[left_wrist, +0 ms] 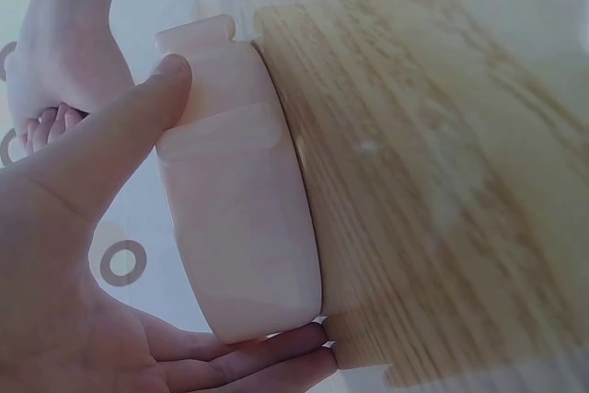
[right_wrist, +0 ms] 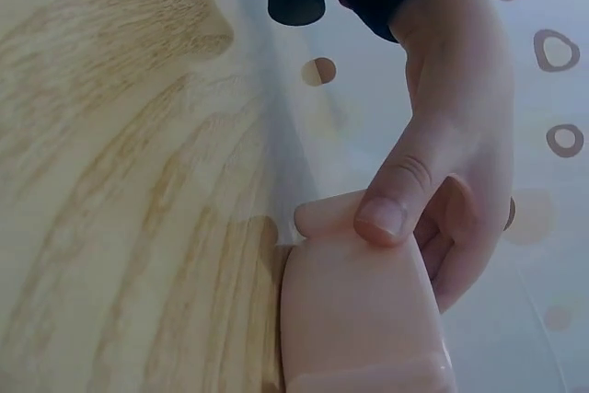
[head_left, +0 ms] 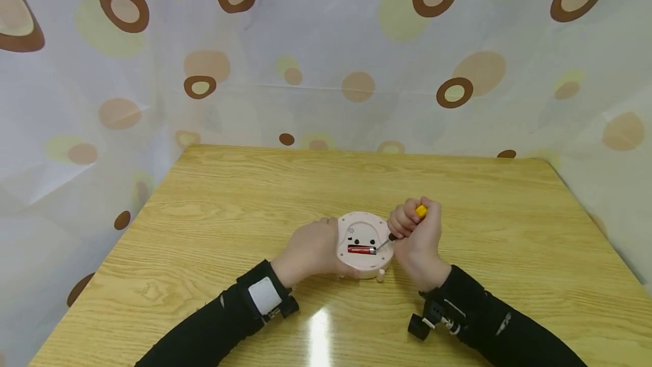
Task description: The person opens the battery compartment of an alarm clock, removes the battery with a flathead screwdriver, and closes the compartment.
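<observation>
A round, pale pink alarm clock (head_left: 363, 225) lies face down on the table, its back and small feet showing. A red AA battery (head_left: 360, 250) sits in the open slot in that back. My left hand (head_left: 313, 246) grips the clock at its left side; in the left wrist view the thumb (left_wrist: 166, 89) presses one side and the fingers lie against another. In my right hand (head_left: 419, 242) is a screwdriver (head_left: 421, 211) with a yellow handle, held in curled fingers. Its metal shaft slants down to the battery's right end; whether the tip touches is too small to tell.
A wood-grain table (head_left: 244, 186) carries the clock near its middle. Behind and beside it hangs a pale sheet (head_left: 326, 33) with brown and yellow ovals. Each black sleeve bears a strapped wrist camera, such as the right one (head_left: 420, 326), low over the table.
</observation>
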Tool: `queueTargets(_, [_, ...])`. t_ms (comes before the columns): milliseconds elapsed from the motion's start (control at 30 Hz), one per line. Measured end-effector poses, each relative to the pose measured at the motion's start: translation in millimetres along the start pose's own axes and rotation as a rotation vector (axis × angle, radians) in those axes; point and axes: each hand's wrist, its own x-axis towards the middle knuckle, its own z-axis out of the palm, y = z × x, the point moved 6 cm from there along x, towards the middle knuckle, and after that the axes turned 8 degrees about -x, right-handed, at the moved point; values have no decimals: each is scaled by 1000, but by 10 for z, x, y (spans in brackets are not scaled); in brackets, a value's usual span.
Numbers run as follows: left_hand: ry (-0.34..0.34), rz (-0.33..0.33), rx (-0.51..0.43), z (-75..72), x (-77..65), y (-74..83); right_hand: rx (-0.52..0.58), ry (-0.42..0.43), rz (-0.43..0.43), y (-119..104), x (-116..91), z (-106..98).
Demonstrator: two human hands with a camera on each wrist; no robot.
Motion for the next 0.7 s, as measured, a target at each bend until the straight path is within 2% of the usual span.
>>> queueTargets(133, [-4,4,3,1,-2,4,2,9,2,-32,4,16])
queueTargets(400, [-12,-12,18,6,11,-13,-3,-66,-42,-128,4,146])
queueTargets(700, [-15,-22,-8,7,8,-9,13,-132,-81,-166,-34,324])
